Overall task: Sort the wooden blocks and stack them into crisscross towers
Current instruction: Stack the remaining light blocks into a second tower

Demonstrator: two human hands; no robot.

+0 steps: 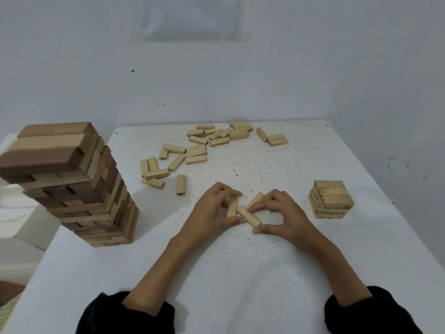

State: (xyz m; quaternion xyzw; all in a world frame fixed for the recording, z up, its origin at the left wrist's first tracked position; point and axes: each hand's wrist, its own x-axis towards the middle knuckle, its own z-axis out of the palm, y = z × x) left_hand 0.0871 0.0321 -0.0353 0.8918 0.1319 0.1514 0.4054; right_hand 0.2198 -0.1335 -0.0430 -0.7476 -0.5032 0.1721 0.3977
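Left hand (212,210) fingers (230,192) are curling around one pale block (232,208). Right hand (284,213) fingers are pinching a second block (249,215) just beside it on the white tabletop (240,273). A short stack (331,201) is sitting right of the hands, a tall tower (77,189) left, and loose blocks (197,153) beyond.

sleeves (127,314) cut at bottom | block (232,209) half-hidden by fingers (227,190) | stack (331,201) markings illegible

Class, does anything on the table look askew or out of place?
The tall tower of large brown wooden blocks, on the white table at left, looks askew: its layers sit twisted, the top overhanging. Small pale wooden blocks lie scattered at the far side.
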